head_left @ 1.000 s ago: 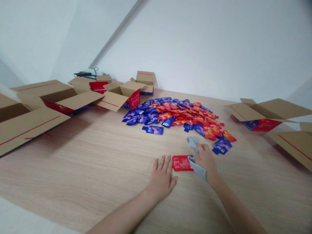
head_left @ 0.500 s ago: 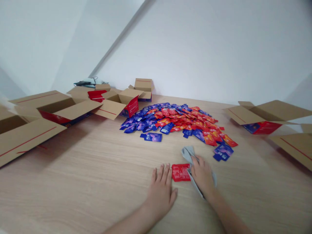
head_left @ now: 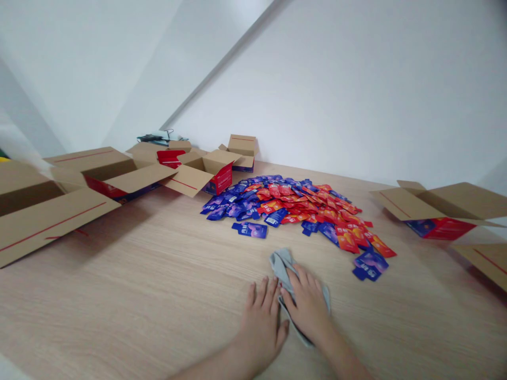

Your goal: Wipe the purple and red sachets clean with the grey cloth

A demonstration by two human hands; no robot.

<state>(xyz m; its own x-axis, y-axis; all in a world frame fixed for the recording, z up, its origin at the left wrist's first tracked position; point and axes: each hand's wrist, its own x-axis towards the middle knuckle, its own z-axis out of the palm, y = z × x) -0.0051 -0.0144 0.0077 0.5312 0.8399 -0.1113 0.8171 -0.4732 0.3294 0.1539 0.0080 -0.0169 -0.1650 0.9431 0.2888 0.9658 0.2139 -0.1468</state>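
**Grey cloth (head_left: 282, 262) pressed flat over a red packet (head_left: 281, 285), a hand at either side**

The thin, soft grey fabric lies crumpled on the pale wood-grain table (head_left: 138, 311). The flat, glossy red packet, in plain view half a second ago, is now almost wholly covered; only a sliver of red shows between the left fingertips and the thumb of the other hand.

The left hand (head_left: 259, 322) lies palm down, fingers slightly spread and thumb out, its fingertips just beside that sliver and the cloth's left edge. The right hand (head_left: 308, 300) rests on top of the cloth, fingers stretched forward, thumb set apart toward the left hand; whether it pinches any fabric, I cannot tell.

Beyond the hands spreads a heap of small blue-purple and red-orange pouches (head_left: 297, 200). One blue-purple pouch (head_left: 251, 230) lies loose at its near edge. Open brown cardboard boxes with red and blue sides (head_left: 447, 224) stand left and right.
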